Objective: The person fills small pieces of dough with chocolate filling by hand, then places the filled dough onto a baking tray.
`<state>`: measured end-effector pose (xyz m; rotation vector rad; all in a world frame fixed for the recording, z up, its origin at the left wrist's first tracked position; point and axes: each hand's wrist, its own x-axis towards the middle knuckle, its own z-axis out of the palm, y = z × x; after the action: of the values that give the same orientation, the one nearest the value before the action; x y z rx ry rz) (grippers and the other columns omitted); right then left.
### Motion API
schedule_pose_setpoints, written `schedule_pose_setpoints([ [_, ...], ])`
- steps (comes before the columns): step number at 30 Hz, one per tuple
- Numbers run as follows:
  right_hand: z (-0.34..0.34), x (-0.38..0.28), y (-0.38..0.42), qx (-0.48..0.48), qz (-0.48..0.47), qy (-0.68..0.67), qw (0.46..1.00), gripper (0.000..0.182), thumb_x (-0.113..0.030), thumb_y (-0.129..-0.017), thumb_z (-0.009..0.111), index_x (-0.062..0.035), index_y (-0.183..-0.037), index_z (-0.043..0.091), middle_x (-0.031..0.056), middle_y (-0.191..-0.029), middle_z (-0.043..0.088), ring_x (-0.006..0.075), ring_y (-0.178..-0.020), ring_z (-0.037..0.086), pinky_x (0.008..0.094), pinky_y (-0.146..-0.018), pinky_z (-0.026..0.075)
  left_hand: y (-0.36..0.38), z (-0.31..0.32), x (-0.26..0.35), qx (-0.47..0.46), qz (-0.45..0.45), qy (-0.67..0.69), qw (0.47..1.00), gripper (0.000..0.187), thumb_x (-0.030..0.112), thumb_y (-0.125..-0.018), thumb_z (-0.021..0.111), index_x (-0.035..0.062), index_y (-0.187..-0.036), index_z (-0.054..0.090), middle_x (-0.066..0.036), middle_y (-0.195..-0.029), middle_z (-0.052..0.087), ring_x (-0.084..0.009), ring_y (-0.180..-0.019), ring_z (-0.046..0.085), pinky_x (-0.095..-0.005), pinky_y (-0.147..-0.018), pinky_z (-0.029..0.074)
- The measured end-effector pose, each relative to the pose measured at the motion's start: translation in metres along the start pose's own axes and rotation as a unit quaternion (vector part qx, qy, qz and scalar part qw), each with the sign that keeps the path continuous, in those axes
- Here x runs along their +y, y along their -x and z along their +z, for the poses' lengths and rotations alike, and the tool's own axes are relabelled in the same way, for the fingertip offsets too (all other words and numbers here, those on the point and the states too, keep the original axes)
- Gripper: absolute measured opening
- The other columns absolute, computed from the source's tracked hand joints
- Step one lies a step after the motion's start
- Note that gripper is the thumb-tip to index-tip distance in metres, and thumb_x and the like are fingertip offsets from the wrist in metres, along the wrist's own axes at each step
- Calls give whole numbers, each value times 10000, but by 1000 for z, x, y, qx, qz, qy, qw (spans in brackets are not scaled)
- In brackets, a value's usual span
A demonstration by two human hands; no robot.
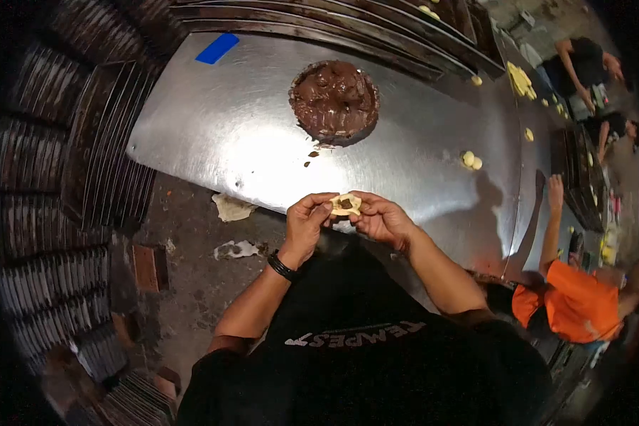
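Note:
Between my two hands, over the near edge of the metal table, is a small piece of pale dough [346,205] with a dark brown filling showing in its middle. My left hand [309,220] pinches its left side, and my right hand [383,221] pinches the right side. Beyond them on the table stands a round bowl heaped with glossy brown chocolate paste [335,98]. Dark crumbs [312,154] lie just in front of the bowl. A few pale dough balls [471,160] rest on the table to the right.
The metal table [192,121] carries a blue scraper-like piece [217,48] at its far left. Stacked dark trays [99,142] line the left side, with more trays [397,35] along the back. At right a person in orange [582,302] reaches over the table; other people work farther off.

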<state>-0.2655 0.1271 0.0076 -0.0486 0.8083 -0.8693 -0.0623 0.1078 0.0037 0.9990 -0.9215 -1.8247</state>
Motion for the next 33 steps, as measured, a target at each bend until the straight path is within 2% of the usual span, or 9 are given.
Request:
schedule_pose_setpoints([
  [3, 3, 6, 2, 62, -201, 335, 918, 324, -21, -843, 534, 49, -1158, 563, 173, -1138, 587, 240, -880, 632, 311, -730, 532, -3, 5, 6, -15, 65, -185, 980, 188, 65, -894, 556, -28, -1033, 641, -99, -958, 651, -149, -818, 619, -253, -688, 497],
  [5, 24, 0, 5, 109, -443, 613, 645, 200, -18, -809, 592, 38, -990, 656, 149, -1051, 626, 206, -846, 634, 313, -719, 524, -8, 17, 12, -42, 213, -302, 928, 193, 64, -889, 543, -39, -1015, 647, -135, -1007, 644, -194, -859, 637, -275, -710, 505],
  [8, 30, -25, 12, 35, -442, 694, 567, 182, -42, -796, 580, 7, -956, 653, 155, -943, 625, 244, -882, 631, 338, -764, 520, -16, 35, 26, -75, 227, -324, 915, 215, 83, -887, 524, -56, -994, 649, -174, -1051, 625, -244, -899, 639, -315, -757, 506],
  [12, 11, -40, 30, 120, -410, 614, 663, 153, -34, -750, 644, 1, -899, 649, 129, -898, 622, 233, -834, 637, 327, -707, 528, -24, 58, 5, -73, 278, -278, 916, 364, 225, -953, 453, -77, -1047, 632, -205, -1164, 573, -263, -903, 632, -335, -766, 494],
  [17, -36, -47, 63, 121, -556, 645, 510, 229, 15, -764, 638, -29, -989, 623, 121, -922, 617, 241, -802, 642, 305, -697, 547, -16, 123, -18, -87, 276, -346, 892, 360, 231, -905, 542, -64, -1095, 621, -227, -1374, 417, -342, -1208, 482, -384, -978, 406],
  [20, -128, -34, 61, 112, -571, 675, 455, 193, 34, -799, 584, -33, -980, 592, 131, -924, 626, 259, -800, 641, 362, -673, 541, -19, 117, -47, -116, 115, -287, 944, 290, 172, -881, 568, -43, -1063, 638, -212, -1326, 472, -325, -1159, 522, -372, -926, 455],
  [25, -102, -64, 109, 13, -280, 737, 615, 115, -39, -744, 650, -40, -844, 593, 92, -832, 618, 252, -685, 582, 317, -620, 481, -28, 74, -64, 97, 239, -420, 870, 196, 71, -847, 563, -56, -972, 644, -190, -1180, 545, -294, -969, 611, -351, -766, 522],
  [30, -91, -70, 21, 38, -482, 721, 497, 110, -58, -680, 574, -54, -790, 572, 83, -805, 578, 288, -785, 539, 386, -720, 424, -31, 75, -72, 93, 335, -480, 805, 175, 55, -842, 553, -32, -956, 653, -178, -1165, 550, -312, -993, 599, -376, -796, 514],
  [33, -106, -44, 36, 3, -418, 811, 410, 168, -130, -691, 609, -93, -848, 564, 85, -833, 528, 271, -855, 512, 391, -808, 408, -28, 73, -64, 63, 322, -465, 822, 179, 46, -834, 550, -37, -956, 652, -180, -1173, 543, -320, -1010, 591, -383, -819, 507],
])
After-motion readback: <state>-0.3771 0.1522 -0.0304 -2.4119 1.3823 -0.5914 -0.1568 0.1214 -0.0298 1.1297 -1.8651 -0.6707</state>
